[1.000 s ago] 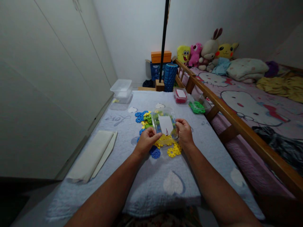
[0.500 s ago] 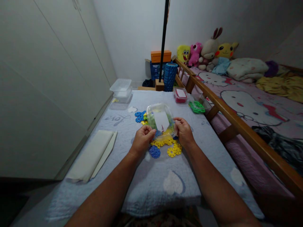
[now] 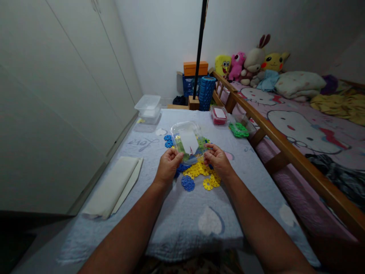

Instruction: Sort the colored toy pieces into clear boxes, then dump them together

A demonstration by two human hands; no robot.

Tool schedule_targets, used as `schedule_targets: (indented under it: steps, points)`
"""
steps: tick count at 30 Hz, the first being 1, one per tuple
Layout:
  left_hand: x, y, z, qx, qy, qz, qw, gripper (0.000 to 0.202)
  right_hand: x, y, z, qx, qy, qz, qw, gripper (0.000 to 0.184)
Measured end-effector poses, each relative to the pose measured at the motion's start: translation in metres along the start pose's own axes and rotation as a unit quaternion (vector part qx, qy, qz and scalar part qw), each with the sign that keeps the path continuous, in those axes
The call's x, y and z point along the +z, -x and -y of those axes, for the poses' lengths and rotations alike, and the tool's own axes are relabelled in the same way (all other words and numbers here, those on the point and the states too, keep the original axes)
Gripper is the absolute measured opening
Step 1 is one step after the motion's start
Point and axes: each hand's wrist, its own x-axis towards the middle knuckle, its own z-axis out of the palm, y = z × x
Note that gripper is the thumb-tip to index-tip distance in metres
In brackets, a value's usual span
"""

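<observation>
Between my two hands a clear plastic container [image 3: 176,134] is held up, tilted, over the table. It bears a white label [image 3: 188,141] with a small red mark. My left hand [image 3: 169,164] pinches its lower left edge with thumb and fingers. On the right side, my right hand [image 3: 217,160] grips the edge near the lower corner. Below and behind it lie loose notched plastic discs: yellow discs [image 3: 199,168], a few blue discs [image 3: 188,183] in front, more blue discs [image 3: 168,142] at the back left. Green ones show partly through the plastic.
Clear stacked boxes [image 3: 148,108] stand at the back left. A box of red pieces [image 3: 219,115] and a box of green discs [image 3: 239,130] are at the back right. Folded pale cloth or paper [image 3: 114,188] lies left. A wooden bed rail [image 3: 273,146] runs along the right.
Both hands have shifted the container slightly left and tilted it a little, uncovering more yellow discs in front. The view has moved slightly. The discs on the table stay put.
</observation>
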Motion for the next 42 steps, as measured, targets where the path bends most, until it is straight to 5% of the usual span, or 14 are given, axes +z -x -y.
schedule_targets:
  steps: [12,27,42]
  points:
    - [0.005,0.004,0.007,-0.113,0.038,0.050,0.992,0.055,0.001,-0.001,-0.002,-0.035,-0.009,-0.053,0.998,0.051]
    - [0.015,0.006,0.014,-0.089,0.083,-0.104,0.987,0.034,0.013,0.004,-0.008,-0.012,-0.008,0.000,1.000,0.059]
    - [0.012,0.004,0.017,-0.052,0.082,-0.091,0.991,0.048,0.015,0.006,-0.007,-0.008,-0.015,0.002,1.000,0.064]
